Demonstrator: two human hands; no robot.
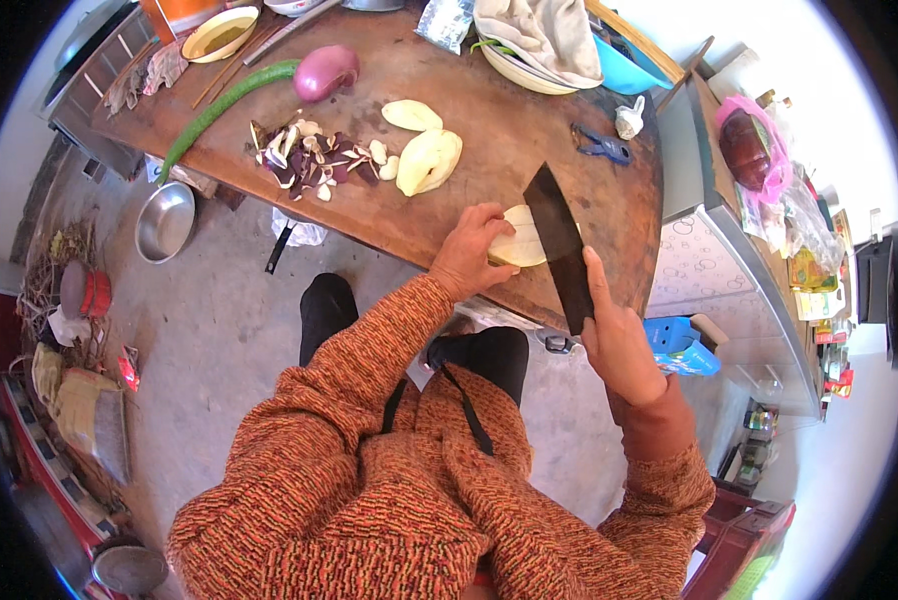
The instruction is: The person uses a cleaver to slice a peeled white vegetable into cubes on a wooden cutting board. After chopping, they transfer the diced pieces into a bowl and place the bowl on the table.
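My left hand [470, 248] presses curled fingers onto the left side of a pale peeled eggplant piece [520, 240] near the table's front edge. My right hand [617, 338] is closed round the handle of a dark-bladed cleaver [559, 240], forefinger stretched along the blade's lower end. The blade stands at the piece's right side, tip pointing away from me; whether its edge touches the flesh I cannot tell. To the left lie two more peeled eggplant pieces [429, 163] and a heap of purple-and-white peelings [309, 158]. A whole purple eggplant [326, 73] sits behind the heap.
A long green vegetable [205, 115] overhangs the table's front left edge. At the back are a cloth-covered bowl [531, 75], a blue basin [634, 66], a blue-handled peeler-like tool [601, 145] and a garlic bulb [629, 120]. A metal basin [165, 222] rests below, left.
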